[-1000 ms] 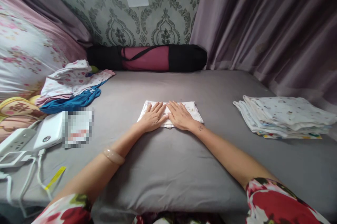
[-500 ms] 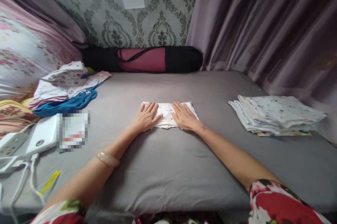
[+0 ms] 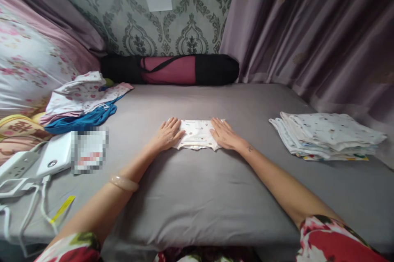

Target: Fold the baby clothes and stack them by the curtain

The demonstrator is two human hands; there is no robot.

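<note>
A small white garment with a tiny print (image 3: pixel 198 132) lies folded flat on the grey sheet (image 3: pixel 191 196) in front of me. Flat on its left end rests my left hand (image 3: pixel 168 134), fingers stretched out. My right hand (image 3: pixel 224 134) lies open over the opposite end, palm down. The garment's middle shows between the two hands, while its side edges are partly covered by them. Neither hand grips it.
Folded clothes are stacked (image 3: pixel 329 134) at the right. To the left lie loose clothes (image 3: pixel 81 99), a white power bank (image 3: pixel 57 155), a power strip (image 3: pixel 20 167) and cables. A black and maroon roll bag (image 3: pixel 169 69) stretches along the wall.
My hands have slid apart, the left one leftward and the right one rightward, so more of the garment's middle shows. The view has shifted slightly.
</note>
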